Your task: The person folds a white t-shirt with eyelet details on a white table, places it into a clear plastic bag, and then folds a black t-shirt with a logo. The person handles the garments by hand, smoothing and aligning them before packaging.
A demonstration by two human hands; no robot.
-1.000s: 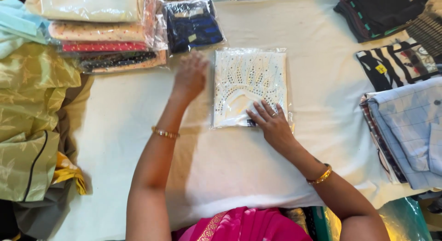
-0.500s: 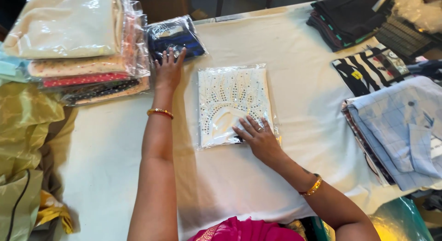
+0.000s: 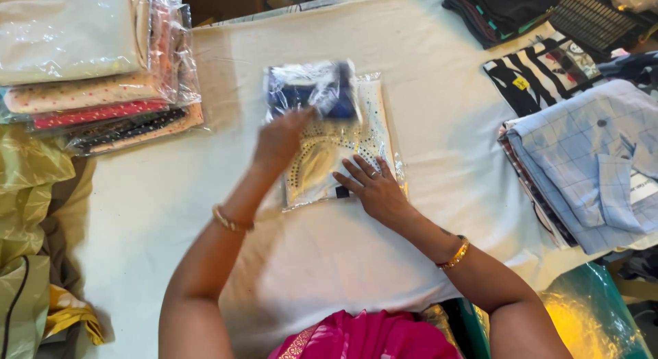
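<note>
Fingers of the left hand (image 3: pixel 279 136) pinch a blue plastic-wrapped packet (image 3: pixel 312 91), held over the far end of the cream beaded packet (image 3: pixel 339 143); the right hand (image 3: pixel 373 187) lies spread flat on that cream packet's near edge. Lowering the blue one squarely should stop sliding. Wrapped stacks (image 3: pixel 96 64) sit left of it on the counter (image 3: pixel 425 126).

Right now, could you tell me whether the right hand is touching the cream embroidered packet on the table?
Touching. The head view shows the right hand lying flat, fingers spread, on the lower part of the cream embroidered packet.
</note>
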